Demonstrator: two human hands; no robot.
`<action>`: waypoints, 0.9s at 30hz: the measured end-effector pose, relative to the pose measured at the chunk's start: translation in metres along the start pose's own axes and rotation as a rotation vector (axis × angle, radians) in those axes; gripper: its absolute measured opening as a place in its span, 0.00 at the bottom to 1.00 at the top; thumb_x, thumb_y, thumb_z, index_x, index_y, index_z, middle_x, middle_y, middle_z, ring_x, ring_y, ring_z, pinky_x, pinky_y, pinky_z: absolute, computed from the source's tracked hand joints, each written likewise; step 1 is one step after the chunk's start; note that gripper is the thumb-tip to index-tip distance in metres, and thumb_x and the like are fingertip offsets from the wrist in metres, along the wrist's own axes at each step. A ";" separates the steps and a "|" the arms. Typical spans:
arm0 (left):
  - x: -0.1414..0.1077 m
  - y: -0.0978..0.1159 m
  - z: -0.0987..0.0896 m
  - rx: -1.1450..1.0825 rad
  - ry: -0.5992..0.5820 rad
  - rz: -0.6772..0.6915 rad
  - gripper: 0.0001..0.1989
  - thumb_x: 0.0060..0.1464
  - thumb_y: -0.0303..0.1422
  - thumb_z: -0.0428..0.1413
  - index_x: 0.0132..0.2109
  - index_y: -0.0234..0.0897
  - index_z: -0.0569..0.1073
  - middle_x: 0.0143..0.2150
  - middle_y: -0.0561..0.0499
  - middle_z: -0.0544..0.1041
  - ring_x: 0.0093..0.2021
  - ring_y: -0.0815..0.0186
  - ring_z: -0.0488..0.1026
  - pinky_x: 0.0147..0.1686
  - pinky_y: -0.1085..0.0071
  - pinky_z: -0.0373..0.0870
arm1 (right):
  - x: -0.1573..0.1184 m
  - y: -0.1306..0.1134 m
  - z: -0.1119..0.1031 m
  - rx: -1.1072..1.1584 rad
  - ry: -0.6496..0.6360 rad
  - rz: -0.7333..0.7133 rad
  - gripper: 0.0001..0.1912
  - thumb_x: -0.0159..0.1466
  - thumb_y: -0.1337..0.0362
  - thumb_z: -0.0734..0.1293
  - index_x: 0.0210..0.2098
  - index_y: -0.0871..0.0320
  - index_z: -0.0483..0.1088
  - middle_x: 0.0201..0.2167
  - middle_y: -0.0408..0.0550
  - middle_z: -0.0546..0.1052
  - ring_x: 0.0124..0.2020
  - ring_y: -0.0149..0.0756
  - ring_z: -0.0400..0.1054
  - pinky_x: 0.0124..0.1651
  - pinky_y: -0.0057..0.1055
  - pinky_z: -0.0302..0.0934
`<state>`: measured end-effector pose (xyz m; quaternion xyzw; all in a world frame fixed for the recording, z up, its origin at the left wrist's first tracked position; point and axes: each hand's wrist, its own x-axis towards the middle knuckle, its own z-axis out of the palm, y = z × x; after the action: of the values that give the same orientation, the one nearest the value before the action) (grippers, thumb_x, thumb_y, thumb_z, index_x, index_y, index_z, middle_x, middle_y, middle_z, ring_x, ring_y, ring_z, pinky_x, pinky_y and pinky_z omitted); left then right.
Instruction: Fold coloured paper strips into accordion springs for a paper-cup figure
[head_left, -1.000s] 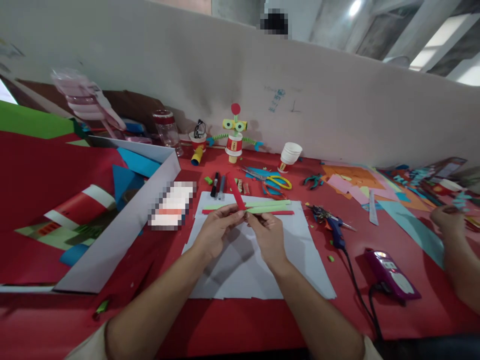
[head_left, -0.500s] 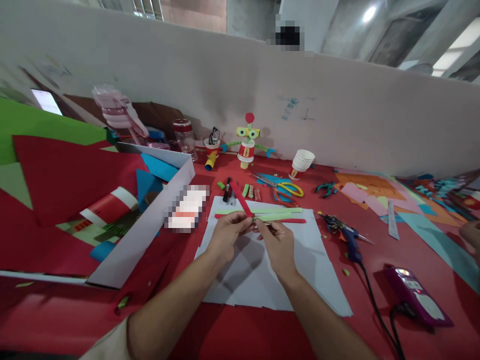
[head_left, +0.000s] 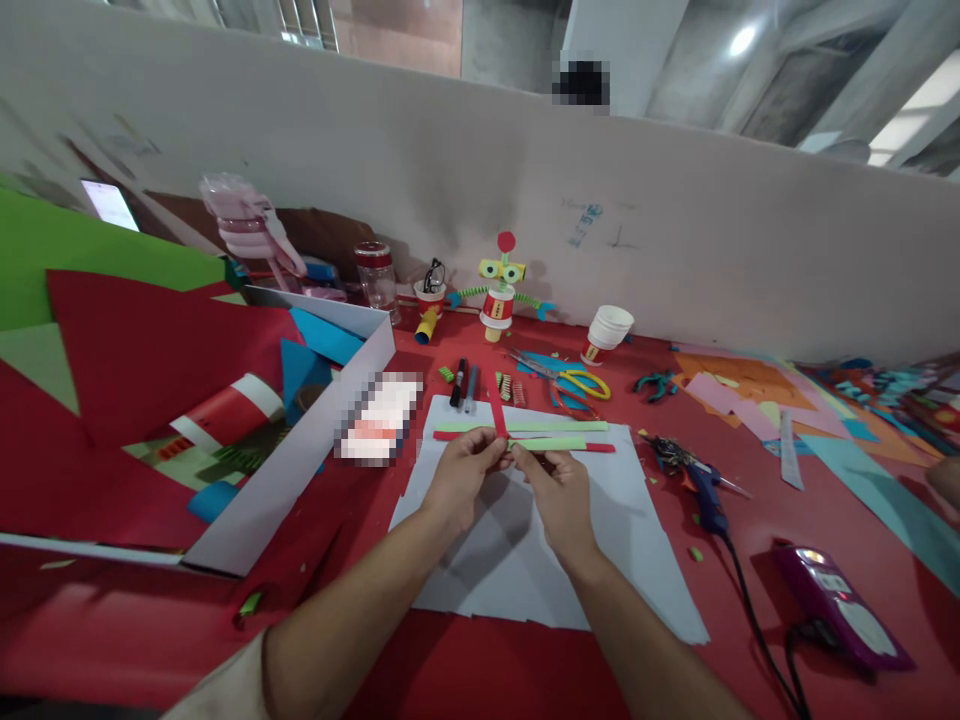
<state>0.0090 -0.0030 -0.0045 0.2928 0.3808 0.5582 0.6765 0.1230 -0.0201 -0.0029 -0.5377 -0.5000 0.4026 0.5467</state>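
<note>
My left hand [head_left: 463, 470] and my right hand [head_left: 562, 498] meet above a white sheet [head_left: 517, 570], fingertips nearly touching. Between them they pinch a red paper strip [head_left: 496, 402] and a light green paper strip [head_left: 551, 444] where the two cross at their ends. The red one points away from me; the green one runs out to the right. My fingers partly hide the joint. Behind them, another green strip [head_left: 570, 427] and a red strip [head_left: 602, 448] lie across the top of the sheet.
At left stands an open white box [head_left: 300, 450] of coloured paper. To the right are a glue gun [head_left: 703, 490] with its cable and a purple device [head_left: 840, 605]. Yellow-handled scissors [head_left: 585, 383], pens, small folded paper springs, stacked cups [head_left: 607, 330] and a paper-cup figure [head_left: 497, 305] stand farther back.
The red strip has swung from leaning left to nearly straight away from me. Both hands keep their pinch. The whole view has shifted slightly.
</note>
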 end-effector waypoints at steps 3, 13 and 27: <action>-0.001 0.001 0.002 0.018 -0.019 0.028 0.10 0.41 0.36 0.64 0.28 0.34 0.74 0.24 0.55 0.71 0.25 0.74 0.65 0.31 0.75 0.64 | -0.001 -0.002 0.000 0.015 -0.043 -0.001 0.10 0.56 0.57 0.69 0.25 0.58 0.75 0.23 0.44 0.76 0.27 0.34 0.68 0.33 0.29 0.61; -0.002 0.005 0.002 -0.104 -0.039 -0.104 0.08 0.39 0.29 0.65 0.29 0.34 0.75 0.26 0.53 0.74 0.24 0.74 0.67 0.30 0.76 0.65 | 0.001 -0.001 0.003 0.181 0.006 0.123 0.07 0.52 0.60 0.71 0.24 0.58 0.74 0.22 0.44 0.77 0.26 0.34 0.69 0.33 0.31 0.63; -0.001 0.010 0.002 -0.212 0.085 -0.258 0.07 0.43 0.20 0.61 0.26 0.34 0.72 0.25 0.53 0.74 0.27 0.74 0.71 0.32 0.77 0.70 | 0.004 0.001 0.003 0.465 -0.064 0.217 0.09 0.50 0.63 0.72 0.20 0.58 0.69 0.21 0.40 0.74 0.26 0.30 0.66 0.35 0.30 0.61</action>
<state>0.0048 -0.0016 0.0048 0.1447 0.3824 0.5158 0.7529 0.1213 -0.0152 -0.0037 -0.4348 -0.3504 0.5799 0.5932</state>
